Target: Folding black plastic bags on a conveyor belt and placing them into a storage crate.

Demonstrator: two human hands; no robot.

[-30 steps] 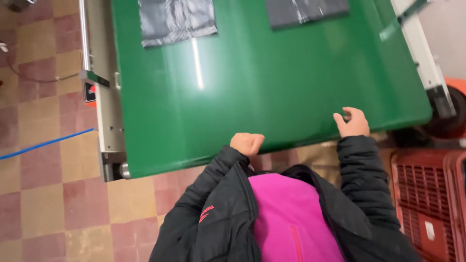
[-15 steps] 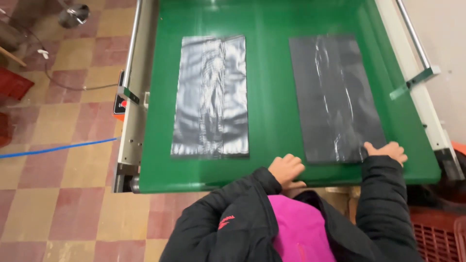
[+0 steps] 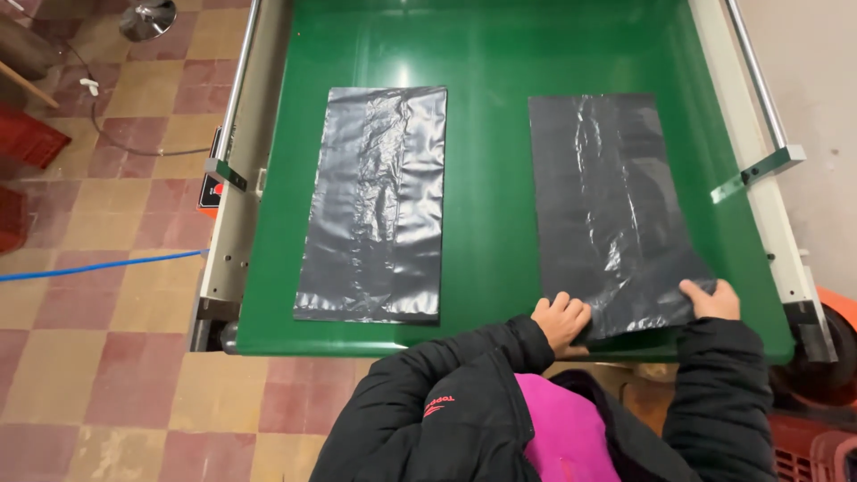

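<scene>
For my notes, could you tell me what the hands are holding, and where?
Both hands, left hand and right hand, grip the right black bag at its near corners.

Two flat black plastic bags are recorded on the green surface point(image 3: 482, 250). The left bag point(image 3: 375, 205), a long crinkled rectangle, lies toward the left edge, its near end just short of the near edge. The right bag point(image 3: 611, 210), same shape and colour, lies toward the right edge, its near end lifted slightly at the near edge. A small red-and-black label point(image 3: 211, 191) is noted on the frame outside the left edge; detail too small to tell.
</scene>
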